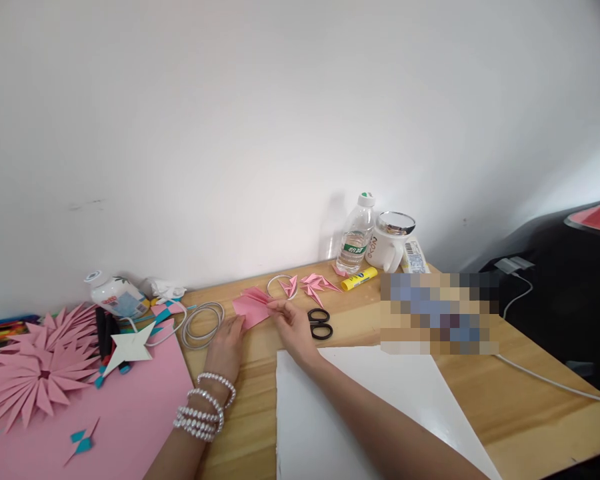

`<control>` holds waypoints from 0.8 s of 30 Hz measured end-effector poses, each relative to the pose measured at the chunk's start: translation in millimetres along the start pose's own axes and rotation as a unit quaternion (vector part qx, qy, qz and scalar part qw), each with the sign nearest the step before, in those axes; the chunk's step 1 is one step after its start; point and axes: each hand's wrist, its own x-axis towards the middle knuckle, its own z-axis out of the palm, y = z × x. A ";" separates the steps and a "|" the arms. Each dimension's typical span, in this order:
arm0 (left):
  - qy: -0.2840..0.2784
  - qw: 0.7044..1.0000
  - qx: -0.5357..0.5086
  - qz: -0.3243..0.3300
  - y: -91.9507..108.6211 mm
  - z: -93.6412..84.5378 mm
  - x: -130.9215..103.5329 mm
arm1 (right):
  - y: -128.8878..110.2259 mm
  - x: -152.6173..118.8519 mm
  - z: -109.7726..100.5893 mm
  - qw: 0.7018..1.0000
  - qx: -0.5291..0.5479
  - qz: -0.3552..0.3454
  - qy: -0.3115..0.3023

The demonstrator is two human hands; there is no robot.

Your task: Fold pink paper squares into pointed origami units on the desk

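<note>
As my right hand (291, 328) pinches the paper (251, 313) by its right side, my left hand (229, 343) touches its left, grip unclear; it lies between them, toward the back edge of the table (255, 397).

The wooden table (253, 407) is occupied by a coiled cable (187, 330) beside the left hand (229, 347) and scissors (321, 323) beside the right hand (293, 328).
</note>
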 end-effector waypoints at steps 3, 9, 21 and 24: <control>0.004 1.000 0.006 0.001 1.9 -0.7 0.5 | 6.4 1.4 -1.6 0.999 -0.022 0.003 -0.026; -0.004 0.999 0.031 0.026 5.7 -0.7 0.5 | 3.0 -0.1 -2.2 0.996 -0.071 -0.034 -0.044; 0.044 0.999 0.018 -0.019 6.0 -8.1 1.7 | -2.1 -4.9 -0.4 0.993 -0.092 -0.053 -0.045; 0.103 0.994 0.005 -0.020 12.3 -16.4 5.6 | -4.8 -6.3 -0.2 0.992 -0.104 -0.061 -0.039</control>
